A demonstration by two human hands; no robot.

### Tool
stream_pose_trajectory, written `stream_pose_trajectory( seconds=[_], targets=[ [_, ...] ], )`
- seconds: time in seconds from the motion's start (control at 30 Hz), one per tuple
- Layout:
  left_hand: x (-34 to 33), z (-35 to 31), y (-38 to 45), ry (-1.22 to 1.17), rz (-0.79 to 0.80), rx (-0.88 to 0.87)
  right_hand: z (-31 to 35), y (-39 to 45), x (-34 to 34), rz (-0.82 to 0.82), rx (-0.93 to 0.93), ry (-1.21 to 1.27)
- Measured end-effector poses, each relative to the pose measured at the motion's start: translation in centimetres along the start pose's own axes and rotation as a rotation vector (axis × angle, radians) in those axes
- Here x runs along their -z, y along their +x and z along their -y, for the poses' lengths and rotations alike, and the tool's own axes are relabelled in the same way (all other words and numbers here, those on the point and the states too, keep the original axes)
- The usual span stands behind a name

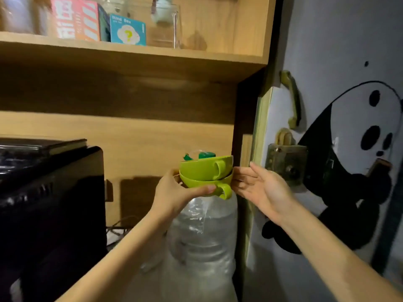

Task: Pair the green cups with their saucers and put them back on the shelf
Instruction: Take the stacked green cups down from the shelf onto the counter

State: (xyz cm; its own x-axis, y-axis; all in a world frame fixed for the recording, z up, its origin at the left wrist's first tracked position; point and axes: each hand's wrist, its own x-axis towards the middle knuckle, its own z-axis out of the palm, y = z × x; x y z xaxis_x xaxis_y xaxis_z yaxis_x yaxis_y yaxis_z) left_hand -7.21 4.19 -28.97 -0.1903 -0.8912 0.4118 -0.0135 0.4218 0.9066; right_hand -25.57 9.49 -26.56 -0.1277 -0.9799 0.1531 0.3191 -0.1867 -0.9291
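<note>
1. Head view: my left hand [174,190] was clamped on the lower of two stacked green cups [205,174], thumb across its front wall, fingers hidden behind.
2. My right hand [257,184] was spread flat, palm toward the cups, fingertips [236,174] touching or just beside the stack's right edge. It gripped nothing.
3. The stack sat upright in the air in front of the shelf unit, above a clear water bottle [202,236] and well below the upper shelf [130,52].
4. The relation that mattered: both handles [220,168] pointed right and toward me, on the free hand's side. So the right hand was the nearer one to lift off the upper cup, I judged.
5. The stack's axis ran vertical, so the top cup would have to come straight up.
6. Count: two cups, nested. Saucers: none that I could see.
7. Something green and clear [200,154] showed behind the top rim; I could not tell what it was.
8. On the upper shelf stood a blue box [127,32], a pink box [75,20] and one clear case [165,25].
9. A black appliance [50,192] filled the left.
</note>
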Motion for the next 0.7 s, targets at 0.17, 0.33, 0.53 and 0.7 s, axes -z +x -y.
stream_pose_trajectory(
  seconds=[0.17, 0.33, 0.53, 0.7],
  targets=[
    [-0.8, 6.4, -3.8, 0.071, -0.061, 0.053, -6.8, -1.4, 1.9, -0.117, -0.056, 0.111],
    [-1.7, 12.4, -8.1, 0.037, -0.015, 0.151, -13.2, -4.1, 3.8, -0.155, -0.17, 0.086],
    [-2.5, 18.1, -11.9, 0.014, 0.013, 0.239, -18.8, -6.1, 5.9, -0.18, -0.289, 0.044],
    [-3.0, 22.5, -15.6, 0.036, 0.032, 0.344, -23.4, -7.8, 7.3, -0.263, -0.375, 0.067]
  ],
)
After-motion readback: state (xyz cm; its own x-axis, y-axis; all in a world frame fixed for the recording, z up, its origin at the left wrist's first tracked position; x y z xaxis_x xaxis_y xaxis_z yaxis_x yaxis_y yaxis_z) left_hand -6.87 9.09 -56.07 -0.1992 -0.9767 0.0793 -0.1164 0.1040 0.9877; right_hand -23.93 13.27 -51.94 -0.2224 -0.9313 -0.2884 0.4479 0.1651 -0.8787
